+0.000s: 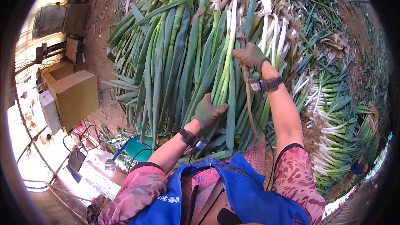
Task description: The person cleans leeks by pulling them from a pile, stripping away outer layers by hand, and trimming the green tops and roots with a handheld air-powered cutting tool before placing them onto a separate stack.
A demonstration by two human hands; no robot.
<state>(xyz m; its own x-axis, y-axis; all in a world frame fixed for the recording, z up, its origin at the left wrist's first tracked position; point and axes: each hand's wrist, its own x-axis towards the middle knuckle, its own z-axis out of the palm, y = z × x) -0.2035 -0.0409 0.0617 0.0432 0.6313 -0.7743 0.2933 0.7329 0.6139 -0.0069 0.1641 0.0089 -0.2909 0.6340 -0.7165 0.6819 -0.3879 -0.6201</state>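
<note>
In the head view, my left hand [208, 111], in a green work glove, is closed around the lower green part of a long green onion [227, 73]. The onion's pale stem points away from me. My right hand [252, 56], also gloved, grips a blow gun [240, 35] beside the stem's white end. A brownish hose [251, 118] runs from the gun down towards my lap. Its trigger is hidden by my fingers. Under and beside my hands lies a thick layer of green onions [166, 54], leaves towards me. Several with bare white stems [273, 37] lie right of the gun.
A heap of white-stemmed green onions [329, 137] spreads along the right. Cardboard boxes [79, 96] stand on the left, near loose cables [31, 139] and a green plastic object [139, 148]. Loose leaves and peelings [308, 0] lie at the far right.
</note>
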